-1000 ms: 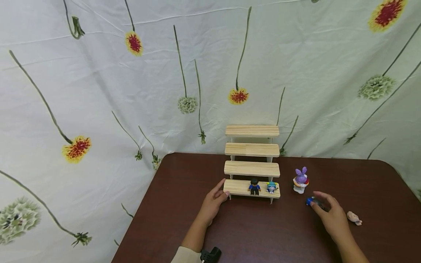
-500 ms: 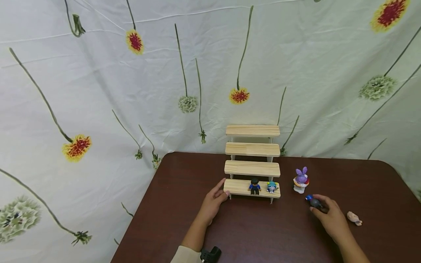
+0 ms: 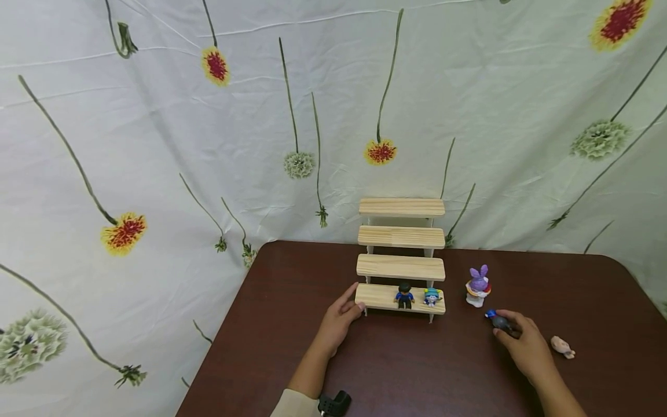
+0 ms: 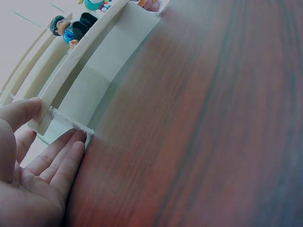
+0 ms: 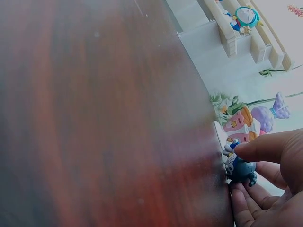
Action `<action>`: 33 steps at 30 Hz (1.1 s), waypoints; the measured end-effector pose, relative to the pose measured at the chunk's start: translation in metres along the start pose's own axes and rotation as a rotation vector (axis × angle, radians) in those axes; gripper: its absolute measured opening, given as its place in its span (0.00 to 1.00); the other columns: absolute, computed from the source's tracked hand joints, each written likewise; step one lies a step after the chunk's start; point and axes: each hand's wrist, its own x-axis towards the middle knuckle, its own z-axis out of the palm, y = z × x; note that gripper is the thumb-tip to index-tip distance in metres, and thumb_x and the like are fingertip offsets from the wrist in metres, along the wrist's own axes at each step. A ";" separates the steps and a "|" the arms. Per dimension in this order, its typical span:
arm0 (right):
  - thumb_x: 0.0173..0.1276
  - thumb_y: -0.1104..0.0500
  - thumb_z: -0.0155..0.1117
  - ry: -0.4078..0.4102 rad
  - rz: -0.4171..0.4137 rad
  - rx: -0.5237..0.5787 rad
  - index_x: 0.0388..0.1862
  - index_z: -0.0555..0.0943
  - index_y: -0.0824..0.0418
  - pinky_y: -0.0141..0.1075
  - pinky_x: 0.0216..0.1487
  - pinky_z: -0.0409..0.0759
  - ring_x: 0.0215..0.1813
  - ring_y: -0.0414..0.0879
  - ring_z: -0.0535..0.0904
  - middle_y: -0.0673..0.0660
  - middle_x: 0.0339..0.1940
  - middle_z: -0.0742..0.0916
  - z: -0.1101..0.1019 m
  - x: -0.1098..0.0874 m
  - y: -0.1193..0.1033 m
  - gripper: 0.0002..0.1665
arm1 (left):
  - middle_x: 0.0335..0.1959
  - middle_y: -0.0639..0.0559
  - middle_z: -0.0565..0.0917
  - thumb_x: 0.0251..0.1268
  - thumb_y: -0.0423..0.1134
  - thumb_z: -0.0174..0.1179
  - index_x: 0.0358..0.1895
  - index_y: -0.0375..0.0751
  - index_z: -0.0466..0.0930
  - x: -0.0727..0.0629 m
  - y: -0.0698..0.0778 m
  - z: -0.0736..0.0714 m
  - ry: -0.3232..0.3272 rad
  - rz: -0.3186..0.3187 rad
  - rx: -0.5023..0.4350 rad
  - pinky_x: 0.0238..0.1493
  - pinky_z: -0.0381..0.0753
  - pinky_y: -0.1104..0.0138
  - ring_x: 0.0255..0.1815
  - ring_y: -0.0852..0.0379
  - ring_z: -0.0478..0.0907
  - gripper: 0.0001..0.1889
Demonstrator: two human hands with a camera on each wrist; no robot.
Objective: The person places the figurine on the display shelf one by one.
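My left hand holds the left end of the lowest board of a wooden four-tier display stand. In the left wrist view, the thumb presses the board's end and several fingers lie against the pale leg beneath. A black-haired figurine in blue and black and a small teal-hatted figurine sit on that board. At right, my right hand pinches a small blue-headed, dark grey figurine between thumb and fingers, low over the table. Part of it is hidden by the fingers.
A purple-eared rabbit figurine stands between the display stand and my right hand. Right of that hand, a pale pinkish figurine lies on the dark brown table. A flower-print cloth hangs behind the table.
My right thumb and index finger have shifted on the blue-headed figurine, and more of its grey body shows. My left hand stays at the stand. The head view has shifted slightly.
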 end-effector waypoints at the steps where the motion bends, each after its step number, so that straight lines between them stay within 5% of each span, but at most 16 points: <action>1: 0.75 0.56 0.62 0.002 -0.004 0.002 0.70 0.71 0.65 0.18 0.41 0.68 0.65 0.66 0.73 0.73 0.65 0.71 0.000 0.000 0.000 0.29 | 0.57 0.45 0.86 0.73 0.51 0.61 0.79 0.59 0.60 0.000 0.000 0.000 0.000 0.001 0.000 0.70 0.69 0.48 0.61 0.49 0.80 0.35; 14: 0.79 0.51 0.56 0.062 -0.027 0.035 0.71 0.70 0.67 0.15 0.40 0.68 0.64 0.67 0.74 0.74 0.64 0.73 -0.001 -0.003 -0.002 0.29 | 0.56 0.44 0.86 0.74 0.50 0.59 0.79 0.59 0.60 0.001 -0.002 0.000 0.007 0.004 0.008 0.69 0.70 0.47 0.61 0.48 0.80 0.34; 21: 0.80 0.48 0.54 0.099 -0.028 0.040 0.69 0.73 0.65 0.30 0.43 0.70 0.63 0.66 0.72 0.74 0.66 0.74 -0.003 -0.005 -0.005 0.28 | 0.56 0.44 0.86 0.73 0.49 0.60 0.79 0.60 0.60 0.002 -0.002 0.000 0.016 -0.007 0.004 0.68 0.71 0.49 0.60 0.49 0.80 0.34; 28: 0.81 0.61 0.52 0.092 -0.099 0.227 0.67 0.72 0.73 0.25 0.41 0.82 0.41 0.25 0.80 0.72 0.60 0.71 0.003 -0.008 -0.005 0.23 | 0.55 0.45 0.87 0.73 0.51 0.60 0.79 0.61 0.61 0.002 -0.002 0.000 0.017 -0.010 0.015 0.68 0.72 0.49 0.60 0.49 0.80 0.33; 33: 0.80 0.63 0.52 0.104 -0.134 0.267 0.66 0.72 0.74 0.24 0.40 0.82 0.39 0.23 0.80 0.70 0.58 0.71 0.006 -0.008 -0.004 0.22 | 0.55 0.45 0.87 0.72 0.52 0.61 0.78 0.61 0.62 0.001 -0.002 0.000 0.017 -0.006 0.013 0.68 0.72 0.49 0.59 0.49 0.81 0.34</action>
